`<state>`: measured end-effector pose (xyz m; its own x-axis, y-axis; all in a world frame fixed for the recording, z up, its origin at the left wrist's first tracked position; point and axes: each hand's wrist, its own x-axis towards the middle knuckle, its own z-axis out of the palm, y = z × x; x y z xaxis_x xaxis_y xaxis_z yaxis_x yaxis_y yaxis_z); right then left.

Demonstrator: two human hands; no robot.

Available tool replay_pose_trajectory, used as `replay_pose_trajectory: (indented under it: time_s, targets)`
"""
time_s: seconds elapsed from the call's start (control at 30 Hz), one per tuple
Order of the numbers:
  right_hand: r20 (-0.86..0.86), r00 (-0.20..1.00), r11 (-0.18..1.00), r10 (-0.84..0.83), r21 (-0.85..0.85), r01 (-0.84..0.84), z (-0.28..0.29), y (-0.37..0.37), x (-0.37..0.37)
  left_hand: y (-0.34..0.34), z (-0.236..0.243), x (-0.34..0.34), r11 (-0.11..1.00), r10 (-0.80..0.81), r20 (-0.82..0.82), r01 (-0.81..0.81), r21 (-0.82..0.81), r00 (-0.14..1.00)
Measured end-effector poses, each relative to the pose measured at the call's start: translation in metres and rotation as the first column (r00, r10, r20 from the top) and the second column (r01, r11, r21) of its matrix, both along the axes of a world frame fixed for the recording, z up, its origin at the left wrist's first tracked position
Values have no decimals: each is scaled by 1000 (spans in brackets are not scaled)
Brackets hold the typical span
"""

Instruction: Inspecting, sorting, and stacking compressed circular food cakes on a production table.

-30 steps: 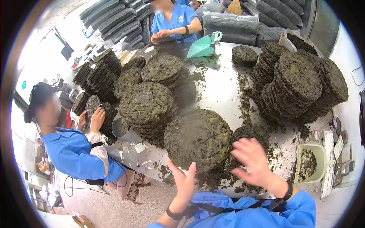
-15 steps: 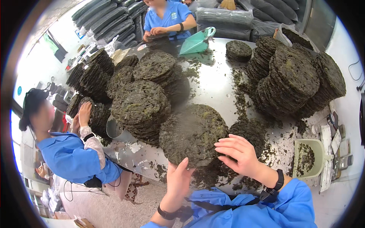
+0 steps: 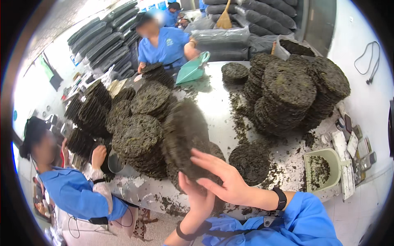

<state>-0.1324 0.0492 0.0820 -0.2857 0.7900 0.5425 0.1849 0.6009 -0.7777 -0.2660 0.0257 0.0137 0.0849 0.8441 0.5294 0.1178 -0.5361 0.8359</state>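
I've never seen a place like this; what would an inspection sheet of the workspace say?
Surface: pale table, strewn with dark scraps
Job's things: one disc, tilted, blurred; disc stacks on both sides
Clutter: teal dustpan; pale dustpan holding scraps
Grip: right hand open against the disc; left hand at its lower edge, grip unclear
Cables: dark cord on right wall
Surroundings: co-workers in blue; stacked dark bags behind

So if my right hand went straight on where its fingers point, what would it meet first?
Your right hand would likely meet the tilted round seaweed cake first; the fingertips overlap it in view, though blur hides whether they touch.
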Motion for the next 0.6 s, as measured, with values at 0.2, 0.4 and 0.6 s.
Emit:
replay_pose_trajectory:
  time_s: [0.2,0.4,0.6]
  targets:
    - [48,994,995,-94,-12,95,-6,-1,8,2,-3,-5,985,13,-30,-18,-170,999]
    - [68,993,989,-99,-106,106,-4,-12,0,-12,19,-7,951,-110,304,189,-246,946]
    - [194,964,981,-183,101,166,-17,-11,0,-13,2,-11,874,-82,442,278,-398,893]
